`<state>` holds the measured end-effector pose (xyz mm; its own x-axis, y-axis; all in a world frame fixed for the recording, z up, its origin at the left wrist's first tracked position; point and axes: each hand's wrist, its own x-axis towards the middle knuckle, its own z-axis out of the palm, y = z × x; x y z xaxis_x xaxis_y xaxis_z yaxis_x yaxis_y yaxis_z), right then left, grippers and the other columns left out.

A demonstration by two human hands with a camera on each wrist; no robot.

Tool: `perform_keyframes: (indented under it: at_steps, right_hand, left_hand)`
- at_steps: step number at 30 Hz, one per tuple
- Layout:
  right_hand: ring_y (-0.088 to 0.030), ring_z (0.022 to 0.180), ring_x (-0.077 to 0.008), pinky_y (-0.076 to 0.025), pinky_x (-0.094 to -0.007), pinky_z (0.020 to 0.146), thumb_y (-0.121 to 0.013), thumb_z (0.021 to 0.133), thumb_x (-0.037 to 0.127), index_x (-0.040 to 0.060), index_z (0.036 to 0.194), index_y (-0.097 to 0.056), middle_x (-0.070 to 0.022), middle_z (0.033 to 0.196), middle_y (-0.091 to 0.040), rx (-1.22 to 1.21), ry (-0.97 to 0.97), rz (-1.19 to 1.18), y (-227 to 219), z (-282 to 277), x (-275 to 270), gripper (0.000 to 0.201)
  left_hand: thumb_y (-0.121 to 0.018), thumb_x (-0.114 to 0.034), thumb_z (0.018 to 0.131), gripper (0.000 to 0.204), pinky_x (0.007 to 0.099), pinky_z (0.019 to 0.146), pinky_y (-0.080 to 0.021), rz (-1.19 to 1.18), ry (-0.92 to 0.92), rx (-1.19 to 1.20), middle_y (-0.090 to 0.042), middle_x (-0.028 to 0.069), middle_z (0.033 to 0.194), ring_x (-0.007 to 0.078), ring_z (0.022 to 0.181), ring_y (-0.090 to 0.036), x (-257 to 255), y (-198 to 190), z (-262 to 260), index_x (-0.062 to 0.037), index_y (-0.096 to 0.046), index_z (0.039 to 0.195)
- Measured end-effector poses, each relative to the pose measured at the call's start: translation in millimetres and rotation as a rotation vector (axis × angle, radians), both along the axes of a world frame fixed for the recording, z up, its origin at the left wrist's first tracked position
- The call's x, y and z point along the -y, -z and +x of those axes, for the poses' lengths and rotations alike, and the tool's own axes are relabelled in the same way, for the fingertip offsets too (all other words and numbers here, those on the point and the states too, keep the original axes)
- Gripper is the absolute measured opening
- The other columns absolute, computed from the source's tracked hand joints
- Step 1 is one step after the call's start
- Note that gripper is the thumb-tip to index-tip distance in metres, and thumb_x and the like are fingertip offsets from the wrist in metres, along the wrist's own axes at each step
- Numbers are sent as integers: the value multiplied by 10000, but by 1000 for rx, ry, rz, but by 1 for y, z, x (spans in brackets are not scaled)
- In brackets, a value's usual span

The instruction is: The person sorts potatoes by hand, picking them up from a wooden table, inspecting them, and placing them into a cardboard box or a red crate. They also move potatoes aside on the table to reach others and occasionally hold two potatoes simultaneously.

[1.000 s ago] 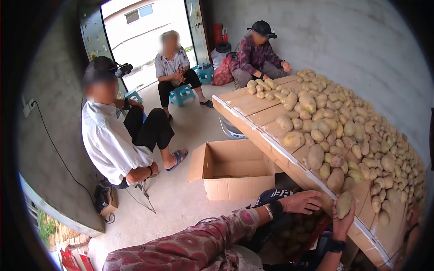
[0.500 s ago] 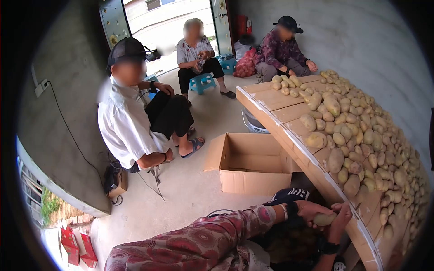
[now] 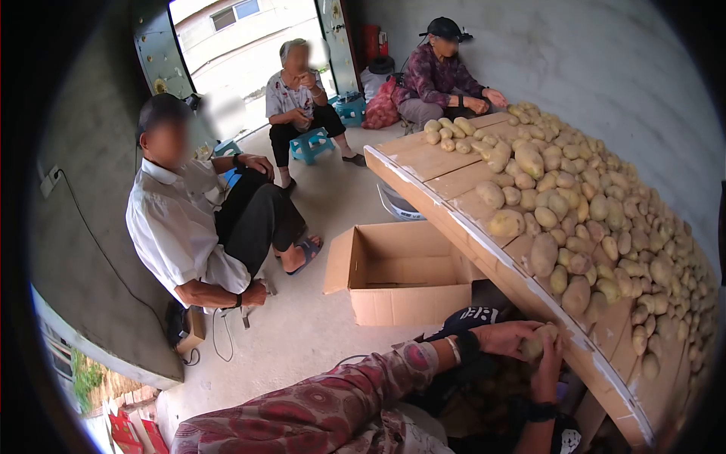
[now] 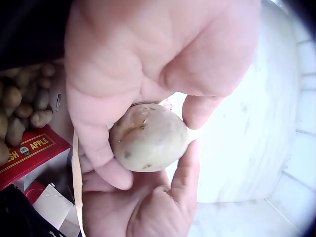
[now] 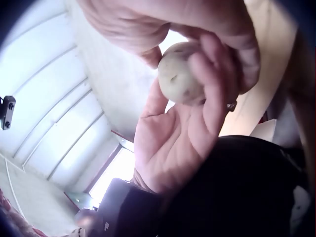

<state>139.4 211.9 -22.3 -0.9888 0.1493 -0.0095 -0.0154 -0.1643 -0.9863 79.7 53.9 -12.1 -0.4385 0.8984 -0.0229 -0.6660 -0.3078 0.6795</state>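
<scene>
A pale oval potato with scuffed skin and small dark spots is held between my two hands. My left hand grips one side of it with thumb and fingers curled, coming from above in the left wrist view. On the other side my right hand holds it, its fingers bent around the potato. Both hands are just off the near edge of the cardboard-covered table, where a large pile of potatoes lies. Under the hands, more potatoes sit beside a red "APPLE" carton.
An open cardboard box stands on the floor left of the table, with a bucket behind it. One person in a white shirt sits at left, another on a blue stool, a third at the table's far end.
The right hand has brought the potato from the table edge toward the left hand, which has closed on it too. The potato has since turned. The person on the stool has raised a hand.
</scene>
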Motion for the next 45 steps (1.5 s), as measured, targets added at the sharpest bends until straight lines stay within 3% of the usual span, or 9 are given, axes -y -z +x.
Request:
perform_keyframes:
  at_steps: [3,11,13,14,16,23,29,31,45]
  right_hand:
    - [-555,978,-173,-473,-277,792,-562,915,229,19,1175,-485,-116,1139,-549,71,-18,-194,-3,-8,-6,342]
    - [-571,926,-177,-468,-290,805,-583,893,186,16,1032,-527,-116,1057,-600,87,93,-346,15,-21,-3,227]
    - [-574,923,-180,-466,-290,810,-588,886,181,10,1026,-527,-117,1056,-601,86,125,-347,18,-20,-5,229]
    - [-574,922,-180,-465,-289,811,-586,883,178,9,1023,-529,-117,1048,-603,72,148,-340,18,-20,-5,228]
    - [-574,920,-181,-464,-288,811,-584,879,176,7,1021,-530,-118,1041,-606,57,172,-336,17,-21,-3,227]
    - [-576,907,-189,-463,-294,813,-559,883,217,10,991,-532,-124,1002,-611,34,189,-371,4,-19,-5,235]
    - [-579,893,-200,-467,-309,808,-540,896,237,24,934,-520,-127,973,-608,-15,206,-472,-7,-20,2,218]
    - [-579,890,-202,-467,-313,808,-535,900,239,27,926,-517,-131,972,-607,-5,198,-509,-4,-20,1,214]
    - [-580,882,-206,-458,-325,827,-533,895,233,23,919,-531,-131,942,-618,-51,181,-418,3,-25,-3,212]
  left_hand:
    - [-525,-311,921,557,364,1006,-375,5,22,-22,-404,13,1360,154,1247,-394,1,-1,-1,-131,-315,1404]
    - [-505,-179,922,515,321,993,-389,35,124,-15,-451,12,1315,134,1186,-456,1,5,-4,-95,-327,1398]
    - [-530,-73,891,540,284,993,-386,-112,50,-581,-456,3,1306,107,1180,-447,-1,5,-3,-76,-332,1393]
    - [-530,-73,891,540,284,993,-386,-111,53,-582,-456,3,1306,107,1180,-447,-3,5,-2,-76,-332,1393]
    - [-554,-19,871,560,253,983,-390,-12,91,-296,-457,2,1302,84,1180,-431,-6,3,2,-69,-342,1387]
    - [-604,-69,875,557,254,956,-420,77,26,-277,-485,15,1267,100,1144,-475,-12,4,4,-75,-355,1373]
    - [-638,-99,864,419,275,927,-451,-4,-71,-200,-511,12,1185,106,1093,-505,-9,3,5,-79,-443,1234]
    - [-654,-126,854,373,275,865,-483,-111,-80,-145,-525,-8,1133,106,1047,-532,-9,-1,7,-138,-478,1182]
    - [-641,-125,864,398,267,911,-465,-71,-26,-115,-501,-6,1166,99,1077,-518,-9,4,5,-135,-439,1208]
